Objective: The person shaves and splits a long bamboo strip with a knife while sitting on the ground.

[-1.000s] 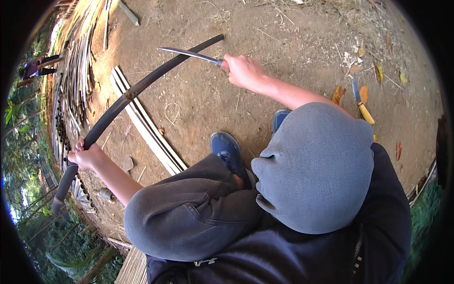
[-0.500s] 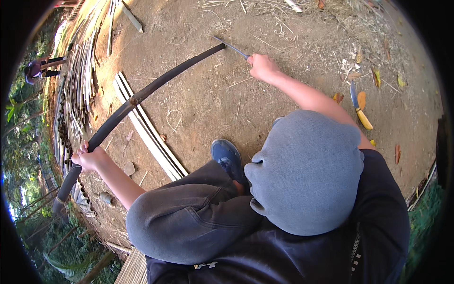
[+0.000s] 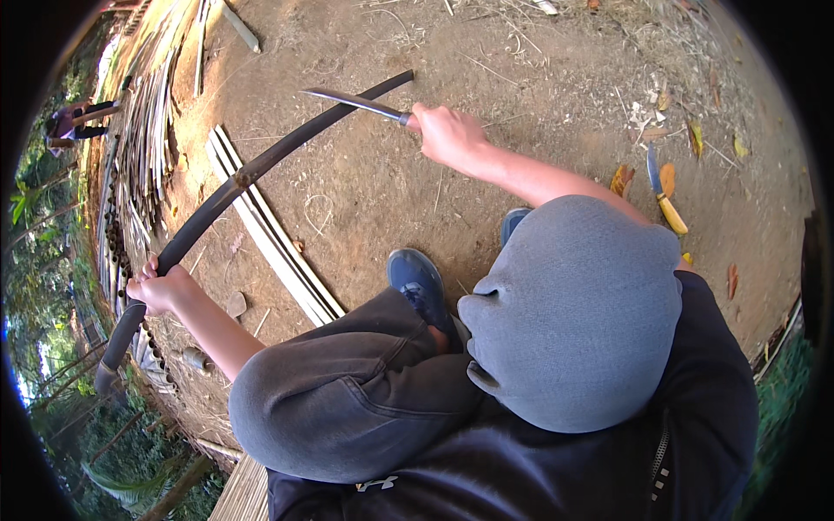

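A long, dark bamboo pole [image 3: 287, 149] with a visible node runs from the lower left up toward the top middle. My left hand [image 3: 159, 288] is wrapped round its lower part. In my right hand [image 3: 448, 136] is a long knife [image 3: 360, 102], gripped by its handle, which the fingers mostly hide. The blade points left and crosses over the pole a little short of its far end. Whether blade and pole touch, I cannot tell.
Pale split strips [image 3: 269, 230] lie on the dirt under the pole. A second knife with a yellow handle [image 3: 670, 214] rests on the ground at right, near dry leaves. Bamboo lengths [image 3: 156, 130] are piled at left, where another person [image 3: 74, 122] stands farther off.
My right hand and the knife have moved left, from beyond the pole's far end to across the pole. The pole's far end has risen slightly in view; my left hand keeps its grip.
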